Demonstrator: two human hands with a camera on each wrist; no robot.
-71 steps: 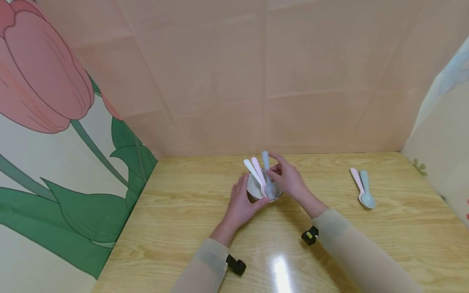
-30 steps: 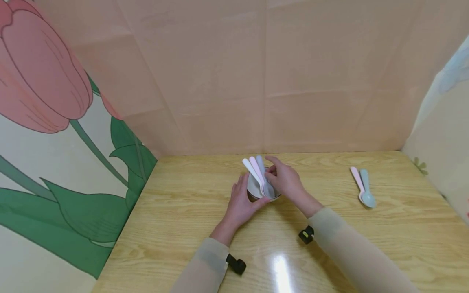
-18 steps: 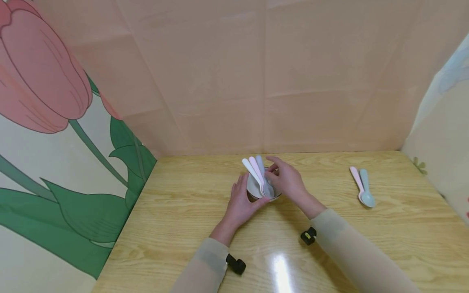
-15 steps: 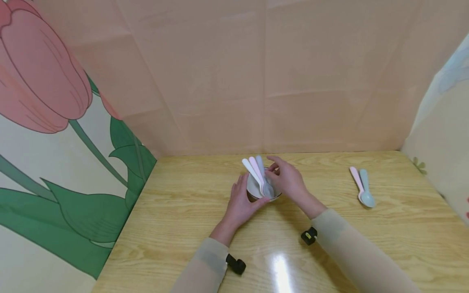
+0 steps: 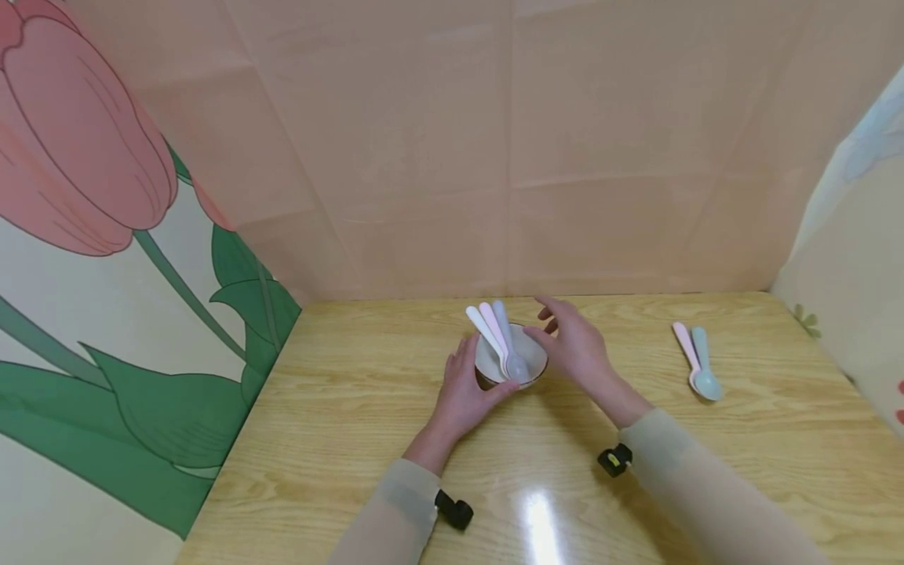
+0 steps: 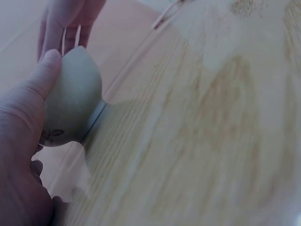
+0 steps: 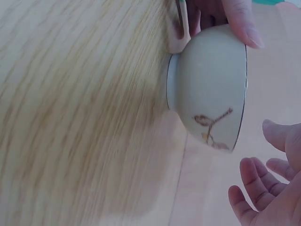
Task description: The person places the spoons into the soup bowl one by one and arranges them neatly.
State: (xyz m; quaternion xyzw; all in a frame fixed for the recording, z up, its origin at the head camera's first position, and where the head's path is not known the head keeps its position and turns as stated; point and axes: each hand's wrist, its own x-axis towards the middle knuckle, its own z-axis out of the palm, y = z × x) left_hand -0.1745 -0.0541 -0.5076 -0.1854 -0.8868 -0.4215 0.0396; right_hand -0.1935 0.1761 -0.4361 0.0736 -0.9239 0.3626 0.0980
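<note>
A white bowl (image 5: 531, 355) with a dark rim stands upright on the table; the right wrist view shows a brown branch pattern on its outside (image 7: 207, 75). My left hand (image 5: 468, 392) holds its near left side, thumb at the rim and fingers round the wall. Three spoons lean together in it, handles above the far rim: a white spoon (image 5: 480, 320), a pink spoon (image 5: 489, 315) and a grey-blue spoon (image 5: 501, 316). At the bowl's right, my right hand (image 5: 575, 345) has its fingers loosely bent and holds nothing. A gap separates it from the bowl in the right wrist view.
A pink spoon (image 5: 683, 341) and a light blue-green spoon (image 5: 701, 349) lie side by side, bowls touching or overlapping, on the right of the wooden table (image 5: 339, 424). A plain brownish-pink backdrop (image 5: 395, 157) rises at the table's far edge. A tulip-printed panel (image 5: 92, 141) stands left.
The grey-blue spoon has moved left against the other two in the bowl. My right hand has let go of it and drawn back to the right. The left hand has stayed on the bowl.
</note>
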